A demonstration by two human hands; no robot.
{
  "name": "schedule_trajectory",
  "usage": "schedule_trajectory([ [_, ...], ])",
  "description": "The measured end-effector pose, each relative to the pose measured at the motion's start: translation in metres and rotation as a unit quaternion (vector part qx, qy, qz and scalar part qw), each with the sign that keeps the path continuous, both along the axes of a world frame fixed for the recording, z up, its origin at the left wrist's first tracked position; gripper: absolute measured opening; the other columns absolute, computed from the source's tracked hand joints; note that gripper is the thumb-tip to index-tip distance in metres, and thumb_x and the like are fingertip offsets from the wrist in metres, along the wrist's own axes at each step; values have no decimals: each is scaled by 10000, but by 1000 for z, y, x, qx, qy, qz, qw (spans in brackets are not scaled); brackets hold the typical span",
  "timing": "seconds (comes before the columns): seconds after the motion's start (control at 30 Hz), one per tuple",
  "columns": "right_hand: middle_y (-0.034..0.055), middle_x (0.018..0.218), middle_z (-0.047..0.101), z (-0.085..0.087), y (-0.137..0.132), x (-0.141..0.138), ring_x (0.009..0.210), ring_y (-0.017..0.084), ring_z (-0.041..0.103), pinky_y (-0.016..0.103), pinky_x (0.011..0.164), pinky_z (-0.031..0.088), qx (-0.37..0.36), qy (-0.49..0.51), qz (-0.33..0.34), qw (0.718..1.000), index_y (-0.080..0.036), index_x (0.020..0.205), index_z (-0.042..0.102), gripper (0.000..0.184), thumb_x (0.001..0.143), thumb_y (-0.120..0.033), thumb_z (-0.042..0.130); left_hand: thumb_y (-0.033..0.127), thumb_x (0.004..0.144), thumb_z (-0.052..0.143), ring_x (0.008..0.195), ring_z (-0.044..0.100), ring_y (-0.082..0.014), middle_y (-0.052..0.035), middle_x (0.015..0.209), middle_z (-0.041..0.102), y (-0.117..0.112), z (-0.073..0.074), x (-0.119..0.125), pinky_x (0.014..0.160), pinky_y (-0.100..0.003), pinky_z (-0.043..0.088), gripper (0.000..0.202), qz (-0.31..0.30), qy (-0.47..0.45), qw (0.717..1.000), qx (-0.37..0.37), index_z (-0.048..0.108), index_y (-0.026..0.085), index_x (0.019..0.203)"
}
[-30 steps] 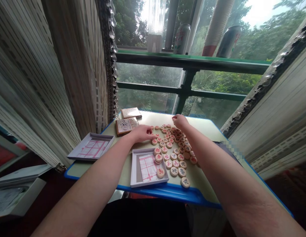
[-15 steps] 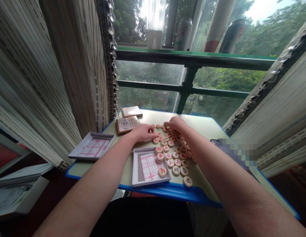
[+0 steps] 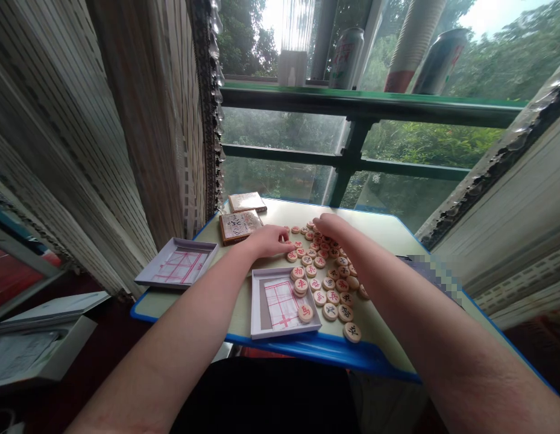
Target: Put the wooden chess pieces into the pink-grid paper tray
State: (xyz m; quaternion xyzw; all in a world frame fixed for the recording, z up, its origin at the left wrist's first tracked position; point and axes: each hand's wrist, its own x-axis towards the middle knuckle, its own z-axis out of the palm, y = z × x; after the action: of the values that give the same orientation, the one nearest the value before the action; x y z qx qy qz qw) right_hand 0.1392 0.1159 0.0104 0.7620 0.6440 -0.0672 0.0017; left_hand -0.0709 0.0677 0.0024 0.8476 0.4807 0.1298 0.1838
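Note:
Many round wooden xiangqi pieces (image 3: 333, 296), marked with red or black characters, lie spread on the small table. My left hand (image 3: 271, 241) is at the left edge of the spread, thumb and fingers apart, the tips by a few pieces. At the far side, my right hand (image 3: 333, 226) reaches over the pieces with its fingers bent down; the fingertips are mostly hidden. Between my forearms sits a shallow white box tray (image 3: 257, 328) with a folded red-lined paper sheet (image 3: 282, 304). Several red-marked pieces, among them one loose piece (image 3: 305, 313), rest in or over its right side.
A second shallow tray (image 3: 146, 278) overhangs the table's left edge. Two flat decorated boxes, one brown-edged (image 3: 239, 226) and one paler (image 3: 247, 201), lie at the back left. A dark object (image 3: 436, 274), partly blurred out, is at the right. Curtains flank the window; cans and stacked cups stand on its ledge.
The view has swung slightly left, so everything appears a little further right. My right hand has moved slightly right over the far pieces. My left hand stays by the same pieces.

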Motion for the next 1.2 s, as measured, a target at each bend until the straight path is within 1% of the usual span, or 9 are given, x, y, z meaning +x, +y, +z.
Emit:
schedule_trajectory([
  [0.27,189,1046,656,39,-16,10,879,237,616,281,652,450,38,59,9,997,-73,1105,636,382,873,-286,419,556,685,594,684,561,-166,-21,812,666,0,-1,1,535,-262,335,374,-4,-2,1000,5,647,217,833],
  [0.37,137,963,684,55,-34,4,750,183,620,253,596,442,18,92,34,995,-106,1090,652,326,810,-164,496,558,700,579,682,553,-164,-23,784,660,-1,-2,1,541,-261,335,375,-10,-13,999,27,649,208,812],
  [0.5,55,1006,688,63,-70,-14,831,154,603,214,659,433,25,111,103,988,-188,1002,699,341,732,-50,543,562,717,571,617,519,-141,-9,701,626,-3,0,2,540,-259,337,405,-1,-85,994,66,655,195,863],
  [0.6,32,969,688,61,-103,-23,807,145,588,230,693,433,56,139,177,973,-210,993,692,311,725,-93,586,557,728,565,592,504,-133,-4,663,608,-6,3,1,540,-259,337,404,3,-114,990,81,654,180,843],
  [0.67,37,897,682,56,-124,-25,734,135,583,245,654,445,40,239,216,946,-194,995,676,245,763,-195,597,545,731,565,592,503,-133,-5,658,606,-7,5,0,539,-259,334,391,11,-114,990,88,655,176,820],
  [0.8,26,851,647,40,-158,-26,756,139,590,256,640,467,-63,446,279,848,-166,1029,617,334,778,-386,627,533,732,571,589,507,-133,-3,655,611,-9,6,0,544,-261,336,379,19,-106,989,97,664,178,826],
  [0.9,-1,777,606,30,-174,-27,711,124,552,251,640,446,-24,400,300,866,-176,941,647,286,727,-362,688,541,736,569,573,504,-130,0,633,607,-10,4,3,546,-263,333,387,23,-100,989,102,671,178,825],
  [1.03,-17,832,626,25,-184,-29,712,114,560,250,681,443,-45,374,319,870,-217,1073,589,415,692,-295,734,545,733,581,565,503,-129,4,616,600,-13,0,7,551,-261,333,391,13,-101,988,114,681,186,852],
  [1.2,-15,797,596,20,-182,-29,719,124,525,244,666,420,-1,337,357,871,-205,861,614,191,709,-256,719,511,730,604,573,498,-128,3,629,607,-12,-1,7,574,-264,336,380,28,-96,986,131,689,181,897],
])
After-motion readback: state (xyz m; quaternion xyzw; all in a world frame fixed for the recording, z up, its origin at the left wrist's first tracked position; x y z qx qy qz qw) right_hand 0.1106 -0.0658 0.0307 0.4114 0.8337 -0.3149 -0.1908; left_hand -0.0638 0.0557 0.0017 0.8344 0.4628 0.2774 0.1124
